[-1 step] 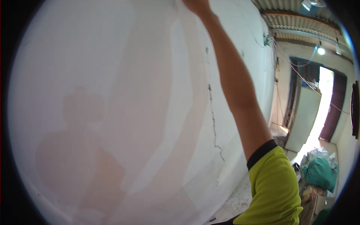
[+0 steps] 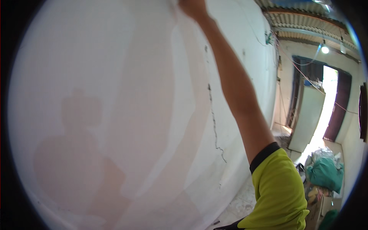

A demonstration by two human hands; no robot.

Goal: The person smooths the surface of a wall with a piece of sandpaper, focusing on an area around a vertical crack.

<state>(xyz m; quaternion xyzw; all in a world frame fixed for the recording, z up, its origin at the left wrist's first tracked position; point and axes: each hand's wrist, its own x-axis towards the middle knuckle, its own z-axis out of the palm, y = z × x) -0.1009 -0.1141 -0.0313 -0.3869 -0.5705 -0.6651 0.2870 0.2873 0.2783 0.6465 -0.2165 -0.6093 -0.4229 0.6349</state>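
Observation:
My right arm, in a yellow-green sleeve (image 2: 278, 188) with a dark cuff, stretches up along a white wall (image 2: 153, 96). At the top edge of the picture, part of my right hand (image 2: 193, 8) shows close to the wall. The frame cuts off its fingers, so I cannot make out whether it grips or touches anything. A dark, jagged crack (image 2: 214, 126) runs down the wall to the left of the arm. Shadows of a head, a torso and raised arms fall across the wall. My left hand is out of view.
To the right, a pale upright panel (image 2: 308, 119) stands by a bright doorway (image 2: 329, 92). A green bag (image 2: 326, 174) sits on piled things at the lower right. A lit bulb (image 2: 325, 50) hangs under the corrugated roof (image 2: 295, 20). Loose wires cross the room.
My right hand and forearm sit slightly farther left in the picture. The wall crack, doorway and bag have shifted slightly left too, as the view has turned a little.

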